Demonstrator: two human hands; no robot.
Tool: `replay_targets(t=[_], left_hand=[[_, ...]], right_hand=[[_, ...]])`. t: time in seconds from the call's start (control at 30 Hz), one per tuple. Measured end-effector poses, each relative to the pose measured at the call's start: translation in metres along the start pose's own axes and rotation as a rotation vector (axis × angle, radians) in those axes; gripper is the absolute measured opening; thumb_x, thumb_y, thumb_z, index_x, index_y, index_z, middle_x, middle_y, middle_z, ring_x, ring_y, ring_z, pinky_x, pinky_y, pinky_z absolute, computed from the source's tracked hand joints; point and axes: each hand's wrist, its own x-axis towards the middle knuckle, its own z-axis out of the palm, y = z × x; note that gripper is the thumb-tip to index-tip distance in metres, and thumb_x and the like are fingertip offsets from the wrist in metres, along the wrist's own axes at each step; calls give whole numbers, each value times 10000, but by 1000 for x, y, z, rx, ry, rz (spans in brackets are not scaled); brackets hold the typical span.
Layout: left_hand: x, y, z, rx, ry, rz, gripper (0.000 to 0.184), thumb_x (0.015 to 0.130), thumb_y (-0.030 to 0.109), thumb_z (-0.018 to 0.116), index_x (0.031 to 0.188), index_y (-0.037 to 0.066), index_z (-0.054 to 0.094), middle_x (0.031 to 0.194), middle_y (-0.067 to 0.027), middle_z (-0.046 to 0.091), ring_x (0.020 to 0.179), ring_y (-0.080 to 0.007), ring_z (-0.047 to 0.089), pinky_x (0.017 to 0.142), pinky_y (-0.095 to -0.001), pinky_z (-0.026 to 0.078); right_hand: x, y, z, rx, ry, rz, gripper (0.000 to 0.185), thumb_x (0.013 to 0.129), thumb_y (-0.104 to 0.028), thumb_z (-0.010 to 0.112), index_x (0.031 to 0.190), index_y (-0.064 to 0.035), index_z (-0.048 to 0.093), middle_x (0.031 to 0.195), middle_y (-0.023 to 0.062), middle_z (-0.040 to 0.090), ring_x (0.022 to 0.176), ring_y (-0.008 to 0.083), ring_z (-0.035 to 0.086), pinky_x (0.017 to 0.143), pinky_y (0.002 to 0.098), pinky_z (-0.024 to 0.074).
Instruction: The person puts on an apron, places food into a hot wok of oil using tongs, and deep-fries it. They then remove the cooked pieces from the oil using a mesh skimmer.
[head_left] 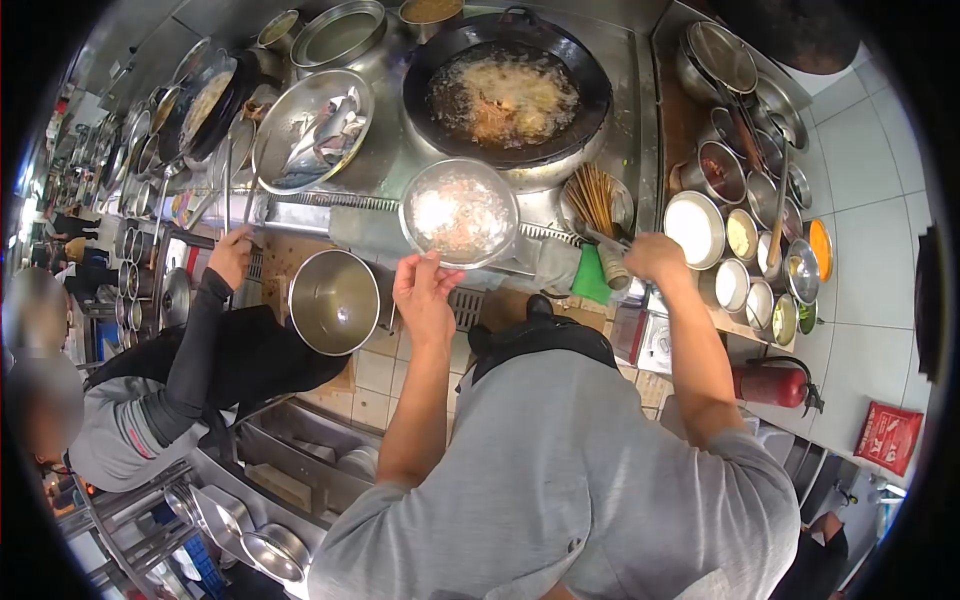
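Note:
My left hand (424,290) grips the near rim of a round metal bowl (460,213) holding pale, floury pinkish pieces. Behind the bowl, a large black wok (425,85) holds bubbling oil with golden-brown food (505,105). My right hand (657,259) is closed at the right, near the handle end of a bamboo brush (594,205) and beside the white bowl; what it holds is too small to make out. A green cloth (591,276) hangs just left of that hand.
A metal bowl of fish (318,130) stands left of the wok. Seasoning containers (733,285) crowd the right counter. At left, a co-worker (140,420) reaches in beside a deep pot (333,302). A fire extinguisher (770,385) is below right.

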Motion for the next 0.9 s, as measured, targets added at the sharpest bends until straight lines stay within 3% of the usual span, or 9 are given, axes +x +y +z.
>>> replay_targets(t=[0.13, 0.2, 0.27, 0.37, 0.47, 0.6, 0.7, 0.77, 0.9], left_hand=[[-10, 10, -3, -67, -30, -27, 82, 973, 114, 651, 984, 88, 574, 871, -49, 679, 669, -140, 674, 615, -318, 613], [-14, 13, -8, -101, -29, -35, 75, 975, 112, 644, 988, 89, 574, 872, -52, 682, 670, -146, 679, 609, -322, 608], [-17, 17, -15, -105, 3, -35, 84, 976, 119, 641, 1010, 90, 570, 856, -49, 682, 665, -149, 679, 602, -316, 598], [-21, 23, -25, -116, 24, -37, 109, 978, 142, 647, 1032, 92, 568, 843, -44, 684, 654, -151, 673, 594, -306, 582], [-27, 29, -22, -147, 91, -31, 109, 960, 152, 674, 994, 90, 591, 724, -43, 639, 601, -153, 642, 553, -286, 541], [-26, 28, -28, -175, 95, -46, 114, 957, 154, 676, 992, 92, 587, 733, -39, 640, 607, -154, 640, 553, -288, 530], [-23, 24, -36, -213, 52, -72, 133, 939, 155, 693, 994, 103, 584, 770, -35, 649, 624, -158, 642, 548, -295, 517], [-27, 26, -38, -217, 46, -86, 143, 936, 160, 699, 999, 104, 584, 780, -36, 651, 628, -156, 642, 549, -296, 515], [-35, 26, -48, -242, 49, -113, 162, 930, 173, 707, 1008, 104, 583, 803, -35, 654, 638, -153, 641, 556, -294, 509]], right_hand=[[45, -33, 38, 19, 146, 51, 503, 988, -415, 566, 1241, 5, 680, 1273, 220, 680, 1183, 363, 664, 991, 429, 535], [52, -42, 47, 31, 171, 66, 504, 970, -416, 601, 1235, 6, 683, 1259, 220, 688, 1174, 345, 674, 981, 419, 544], [50, -42, 54, 57, 168, 17, 602, 939, -514, 616, 1204, 21, 686, 1209, 262, 691, 1131, 373, 688, 984, 426, 543], [43, -41, 55, 53, 148, -1, 711, 898, -617, 650, 1201, 25, 681, 1193, 257, 698, 1129, 367, 690, 959, 418, 556], [32, -41, 52, -22, 158, 18, 632, 899, -569, 683, 1191, -8, 701, 1209, 191, 714, 1120, 334, 702, 942, 410, 566], [38, -31, 68, -69, 156, -37, 665, 881, -563, 710, 1238, -4, 668, 1262, 201, 688, 1133, 337, 696, 937, 411, 568], [26, -36, 74, -83, 193, 52, 781, 856, -565, 739, 1382, -20, 554, 1372, 219, 616, 1195, 338, 665, 957, 411, 558], [13, -38, 68, -43, 147, 120, 941, 838, -614, 727, 1516, -53, 394, 1459, 257, 526, 1287, 358, 599, 1014, 426, 523], [-4, -25, 74, -6, 208, 117, 1004, 842, -691, 657, 1556, -63, 337, 1509, 286, 462, 1348, 379, 537, 1079, 456, 468]])
